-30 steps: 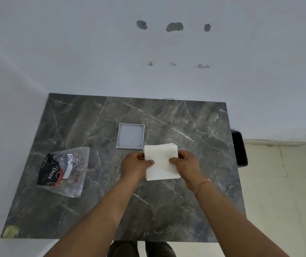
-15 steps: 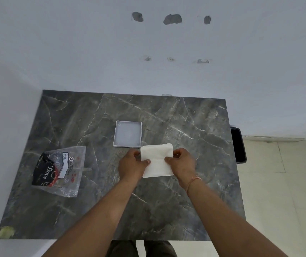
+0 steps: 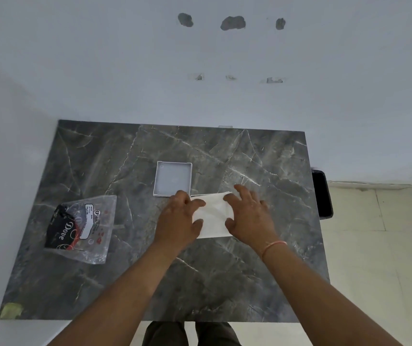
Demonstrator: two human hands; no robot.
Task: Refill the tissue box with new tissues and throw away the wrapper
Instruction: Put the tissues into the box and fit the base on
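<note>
While one clear wrapper (image 3: 80,228) is lying flat near the left edge of the marble table (image 3: 262,166), the left hand (image 3: 178,221) is reaching palm-down to the table's middle, its fingers half curled over the left edge of one stack of white tissues (image 3: 212,216). One open tissue box (image 3: 173,179) is sitting just behind that hand, and the right hand (image 3: 248,216) is pressing the stack's right side, fingers spread, gripping nothing; one dark bin (image 3: 321,193) is standing beyond the right edge.
</note>
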